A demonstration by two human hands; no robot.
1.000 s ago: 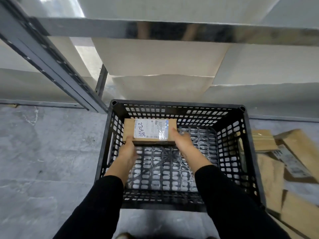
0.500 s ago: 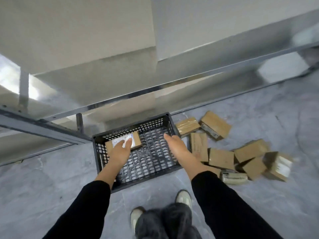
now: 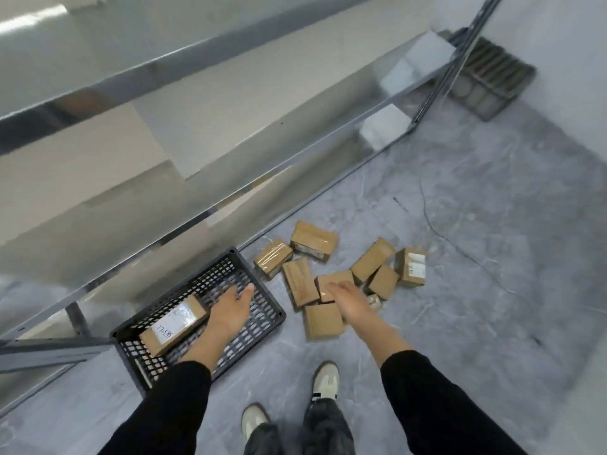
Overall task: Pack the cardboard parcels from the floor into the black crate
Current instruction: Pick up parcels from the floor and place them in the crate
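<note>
The black crate (image 3: pixel 269 300) stands on the grey floor at lower left, with one cardboard parcel (image 3: pixel 175 325) bearing a white label lying in its left end. My left hand (image 3: pixel 231 308) hovers open over the crate's middle, holding nothing. To the right, several cardboard parcels (image 3: pixel 313 243) lie scattered on the floor. My right hand (image 3: pixel 349 302) is stretched out open above the nearest ones, over a flat parcel (image 3: pixel 322 321) and partly covering another; whether it touches any is unclear.
A metal shelf rack (image 3: pixel 230 188) with white boards runs diagonally behind the crate. A grey slatted object (image 3: pixel 489 80) leans at the far right wall. My two shoes (image 3: pixel 323 380) stand on the floor below the parcels. A thin cable (image 3: pixel 437 231) lies on the floor.
My left hand has let go of the labelled parcel, which now rests in the crate. My right hand has swung out of the crate to above the floor parcels. The view has turned right.
</note>
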